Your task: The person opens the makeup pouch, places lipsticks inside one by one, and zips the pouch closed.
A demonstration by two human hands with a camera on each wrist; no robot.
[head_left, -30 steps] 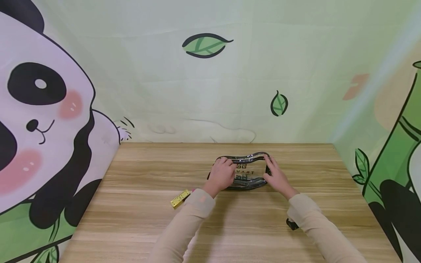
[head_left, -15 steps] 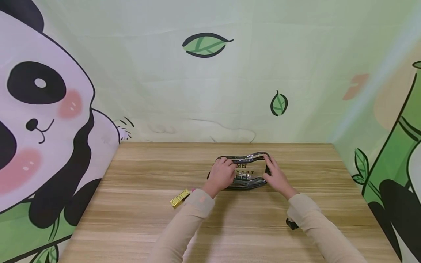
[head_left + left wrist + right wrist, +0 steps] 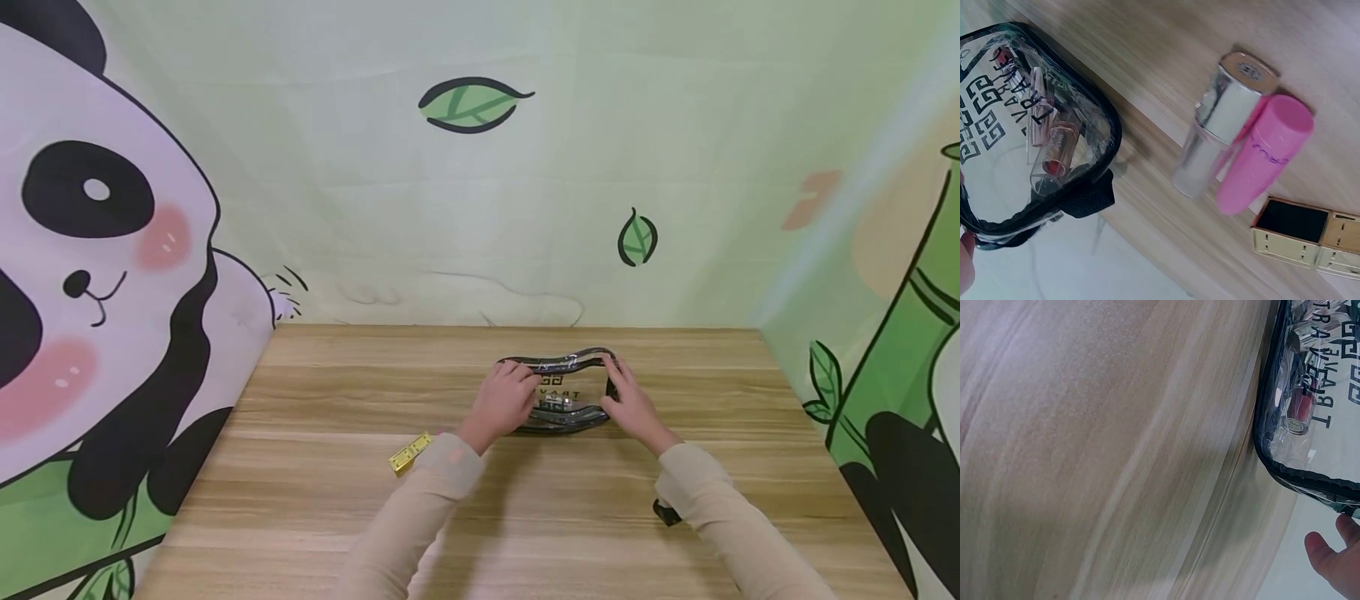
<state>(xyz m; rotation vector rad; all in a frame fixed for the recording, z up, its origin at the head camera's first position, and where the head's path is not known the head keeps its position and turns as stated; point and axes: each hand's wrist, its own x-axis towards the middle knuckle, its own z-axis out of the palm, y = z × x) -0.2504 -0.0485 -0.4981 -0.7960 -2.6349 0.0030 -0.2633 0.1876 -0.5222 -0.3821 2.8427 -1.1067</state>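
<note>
A clear cosmetic bag [image 3: 592, 385] with black trim and printed lettering lies on the wooden table. Its transparent wall shows several lip-colour tubes inside, including a tube with a red tip [image 3: 1057, 156] and a dark red one [image 3: 1300, 406]. My left hand [image 3: 504, 400] grips the bag's left end, its fingers curled over the top. At the opposite end my right hand [image 3: 632, 404] holds the bag, thumb at the near edge and fingers at the far edge. A black tab [image 3: 1091, 197] sticks out from the bag's side.
Left of the bag lie a gold case [image 3: 410, 454], a pink tube [image 3: 1266, 153] and a clear tube with a silver cap [image 3: 1229, 106]. A small black object [image 3: 666, 512] is partly under the right sleeve. A printed cloth wall [image 3: 375, 208] stands behind the table.
The left wrist and sleeve have shifted slightly left, with the fingers still at the bag's end. The right hand and the bag look nearly unmoved.
</note>
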